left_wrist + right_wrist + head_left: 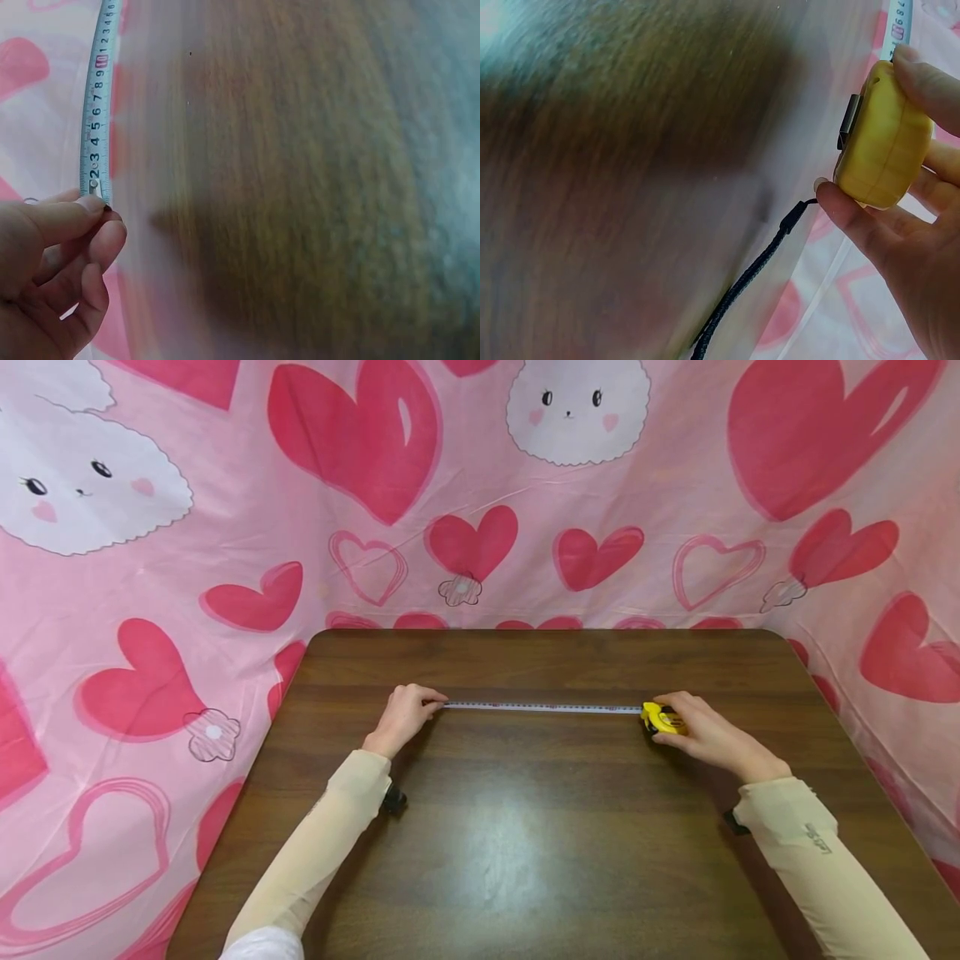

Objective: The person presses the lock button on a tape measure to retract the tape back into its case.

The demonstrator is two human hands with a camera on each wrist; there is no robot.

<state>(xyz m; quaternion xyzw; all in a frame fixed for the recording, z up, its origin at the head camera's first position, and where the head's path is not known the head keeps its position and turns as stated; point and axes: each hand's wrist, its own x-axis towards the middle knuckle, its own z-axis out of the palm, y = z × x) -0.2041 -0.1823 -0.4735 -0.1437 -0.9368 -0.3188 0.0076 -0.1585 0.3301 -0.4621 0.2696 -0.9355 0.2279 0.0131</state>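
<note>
A yellow tape measure (660,718) is gripped in my right hand (708,737) over the right part of the table. Its white blade (543,707) runs out to the left, stretched straight across. At the far end, my left hand (405,714) pinches the metal end hook between thumb and fingers. The left wrist view shows the blade's low numbers (95,127) just past the fingertips. In the right wrist view the yellow case (885,142) sits between thumb and fingers, with a metal clip (849,121) on its side and a black wrist strap (746,281) hanging down.
Beneath both hands is a brown wood-grain table (525,827) with rounded far corners. Pink cloth (480,477) printed with red hearts and white faces hangs behind it and along both sides. A black wrist device (394,799) is worn at the left cuff.
</note>
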